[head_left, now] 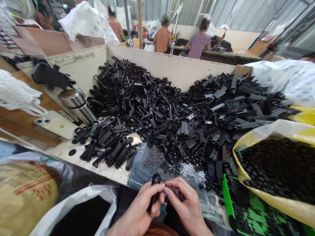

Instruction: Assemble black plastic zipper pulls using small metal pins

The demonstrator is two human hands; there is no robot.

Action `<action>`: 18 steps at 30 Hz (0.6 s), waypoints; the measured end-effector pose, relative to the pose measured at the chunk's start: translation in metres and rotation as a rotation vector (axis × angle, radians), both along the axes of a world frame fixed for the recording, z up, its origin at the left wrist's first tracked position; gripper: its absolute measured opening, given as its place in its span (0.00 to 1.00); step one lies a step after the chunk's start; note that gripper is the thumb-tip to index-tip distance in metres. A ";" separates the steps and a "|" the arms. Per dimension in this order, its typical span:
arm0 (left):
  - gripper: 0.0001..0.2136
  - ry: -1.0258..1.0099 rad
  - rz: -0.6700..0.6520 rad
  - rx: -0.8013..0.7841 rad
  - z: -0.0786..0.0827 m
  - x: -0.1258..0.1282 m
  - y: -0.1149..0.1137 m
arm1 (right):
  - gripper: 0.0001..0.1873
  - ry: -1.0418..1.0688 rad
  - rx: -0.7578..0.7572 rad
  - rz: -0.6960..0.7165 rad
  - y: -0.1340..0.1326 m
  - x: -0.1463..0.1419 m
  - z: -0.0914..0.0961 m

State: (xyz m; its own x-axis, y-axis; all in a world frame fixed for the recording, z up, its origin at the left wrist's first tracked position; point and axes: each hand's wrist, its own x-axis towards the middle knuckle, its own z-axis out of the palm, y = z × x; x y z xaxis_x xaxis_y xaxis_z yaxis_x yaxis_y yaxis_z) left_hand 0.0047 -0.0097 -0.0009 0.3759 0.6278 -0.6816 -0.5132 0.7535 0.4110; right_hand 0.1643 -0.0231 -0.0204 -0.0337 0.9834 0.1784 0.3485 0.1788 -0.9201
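Note:
My left hand (142,205) is closed round a black plastic handle piece (155,183) with a ring end that sticks up above my fingers. My right hand (183,201) pinches at the same piece from the right, thumb and forefinger pressed against it. What the right fingers hold, if anything, is too small to make out. Both hands hover at the near edge of the work table (64,150). Just beyond them lie a pile of small dark screws (155,159) and a scatter of small silver pins (190,170) on a grey cloth.
A large heap of black plastic parts (172,111) fills the walled table. A yellow bag of small black round pieces (278,167) sits right, above a green crate (227,200). A steel flask (76,105) and a phone (55,124) lie left. Sacks sit near left; people work at the back.

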 end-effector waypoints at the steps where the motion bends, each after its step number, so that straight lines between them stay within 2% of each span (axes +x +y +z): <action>1: 0.13 0.002 -0.009 0.013 0.000 0.000 0.000 | 0.05 0.000 -0.004 -0.008 0.000 0.000 0.000; 5: 0.10 0.032 -0.063 0.046 0.007 -0.003 0.000 | 0.07 0.034 -0.052 -0.061 0.002 0.003 0.004; 7: 0.15 0.039 -0.106 0.069 0.013 -0.006 0.000 | 0.08 0.032 -0.071 -0.068 0.002 0.005 0.008; 11: 0.18 0.144 -0.173 0.153 0.018 -0.011 -0.002 | 0.06 -0.012 -0.038 0.023 0.003 0.006 0.011; 15: 0.31 0.330 -0.122 0.052 0.012 -0.012 -0.007 | 0.06 -0.074 0.063 0.118 0.006 0.004 0.009; 18: 0.40 0.374 -0.172 0.074 0.007 -0.013 -0.009 | 0.06 -0.113 0.086 0.130 0.008 0.003 0.008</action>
